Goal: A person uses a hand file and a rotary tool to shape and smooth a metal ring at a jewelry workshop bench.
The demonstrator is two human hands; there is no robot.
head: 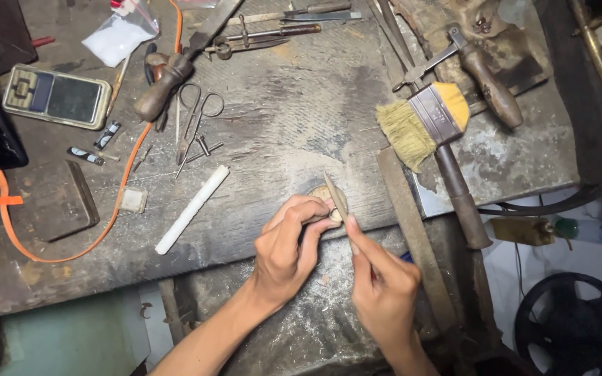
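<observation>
Two hands meet at bench edge: left hand (288,240) pinches small pale piece (320,195) against wood, fingers closed on it; right hand (379,278) grips thin file (336,197), long axis angled up-left across piece, just right of left grip.

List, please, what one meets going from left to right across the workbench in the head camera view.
Pocket scale → orange strap → small scissors → white stick → left hand → right hand → brush → wooden-handled tool.
</observation>
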